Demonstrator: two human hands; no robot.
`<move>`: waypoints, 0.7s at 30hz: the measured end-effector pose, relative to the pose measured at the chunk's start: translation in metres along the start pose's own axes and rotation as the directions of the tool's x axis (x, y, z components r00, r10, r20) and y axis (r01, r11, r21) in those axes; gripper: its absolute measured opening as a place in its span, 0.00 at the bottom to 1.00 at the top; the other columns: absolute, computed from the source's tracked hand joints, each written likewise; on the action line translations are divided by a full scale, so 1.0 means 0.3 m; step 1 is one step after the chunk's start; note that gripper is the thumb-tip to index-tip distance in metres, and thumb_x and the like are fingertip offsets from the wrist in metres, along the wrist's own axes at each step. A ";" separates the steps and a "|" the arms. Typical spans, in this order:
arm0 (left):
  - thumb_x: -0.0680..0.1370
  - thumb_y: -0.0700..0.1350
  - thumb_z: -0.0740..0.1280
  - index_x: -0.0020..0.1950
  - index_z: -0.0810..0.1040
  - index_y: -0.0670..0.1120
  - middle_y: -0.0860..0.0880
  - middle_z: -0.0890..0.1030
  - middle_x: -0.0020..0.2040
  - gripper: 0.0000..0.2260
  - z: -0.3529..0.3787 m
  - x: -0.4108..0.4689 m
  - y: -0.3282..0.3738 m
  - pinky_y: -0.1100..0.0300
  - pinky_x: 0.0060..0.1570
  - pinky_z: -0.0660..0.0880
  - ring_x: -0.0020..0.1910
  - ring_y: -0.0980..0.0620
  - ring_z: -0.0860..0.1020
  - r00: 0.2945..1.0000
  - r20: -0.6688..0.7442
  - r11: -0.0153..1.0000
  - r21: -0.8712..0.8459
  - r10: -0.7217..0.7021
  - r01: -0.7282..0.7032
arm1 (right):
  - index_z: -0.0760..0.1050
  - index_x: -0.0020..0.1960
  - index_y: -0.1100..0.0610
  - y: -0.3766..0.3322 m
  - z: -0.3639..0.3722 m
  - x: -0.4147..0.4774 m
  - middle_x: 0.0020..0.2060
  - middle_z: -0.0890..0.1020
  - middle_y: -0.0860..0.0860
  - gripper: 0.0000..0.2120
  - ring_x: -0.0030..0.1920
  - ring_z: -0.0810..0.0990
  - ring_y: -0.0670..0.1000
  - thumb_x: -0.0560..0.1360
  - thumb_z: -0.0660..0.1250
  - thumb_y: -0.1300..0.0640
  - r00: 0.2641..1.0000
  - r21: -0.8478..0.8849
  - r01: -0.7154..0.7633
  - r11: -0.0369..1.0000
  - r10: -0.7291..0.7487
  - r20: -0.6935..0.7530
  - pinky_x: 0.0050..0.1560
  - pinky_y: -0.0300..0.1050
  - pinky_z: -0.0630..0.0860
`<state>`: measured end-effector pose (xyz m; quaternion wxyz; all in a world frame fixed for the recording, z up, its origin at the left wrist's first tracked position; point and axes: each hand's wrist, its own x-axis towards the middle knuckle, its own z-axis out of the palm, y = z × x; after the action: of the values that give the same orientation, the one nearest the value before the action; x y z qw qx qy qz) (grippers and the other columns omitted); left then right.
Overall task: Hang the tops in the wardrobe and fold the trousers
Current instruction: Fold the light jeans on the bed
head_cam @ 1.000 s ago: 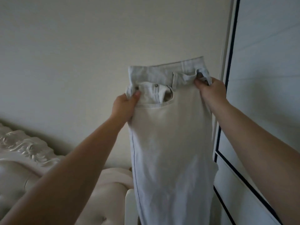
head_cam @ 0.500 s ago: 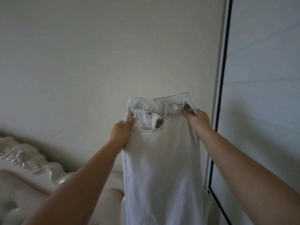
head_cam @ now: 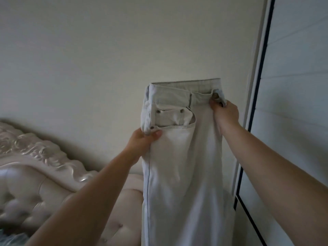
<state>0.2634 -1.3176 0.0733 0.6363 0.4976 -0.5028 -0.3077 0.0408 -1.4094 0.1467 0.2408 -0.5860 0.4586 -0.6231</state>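
Pale grey trousers [head_cam: 181, 157] (navy-trimmed wardrobe [head_cam: 292, 121])

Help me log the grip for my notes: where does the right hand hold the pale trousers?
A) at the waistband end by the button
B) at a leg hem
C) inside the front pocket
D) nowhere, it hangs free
A: the right hand pinches the trousers at the end of the waistband, just below the button; the left hand grips the side seam lower down.

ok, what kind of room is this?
Most likely a bedroom: a carved, tufted headboard at lower left, what looks like a panelled wardrobe door with dark trim on the right, and pale trousers held up for folding.
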 end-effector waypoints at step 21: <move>0.71 0.56 0.72 0.51 0.72 0.58 0.50 0.79 0.50 0.13 -0.436 -0.586 0.027 0.58 0.48 0.76 0.51 0.48 0.78 0.730 -0.670 0.981 0.195 0.134 0.000 | 0.76 0.47 0.63 -0.251 0.292 -0.579 0.41 0.79 0.57 0.16 0.45 0.77 0.56 0.77 0.64 0.49 0.941 0.085 0.241 0.967 -0.254 0.222 0.39 0.42 0.63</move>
<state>0.3325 -1.1158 0.0222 0.7385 0.6129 -0.2790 -0.0340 0.1761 -1.2544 0.1130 0.2287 -0.7006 0.3324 -0.5885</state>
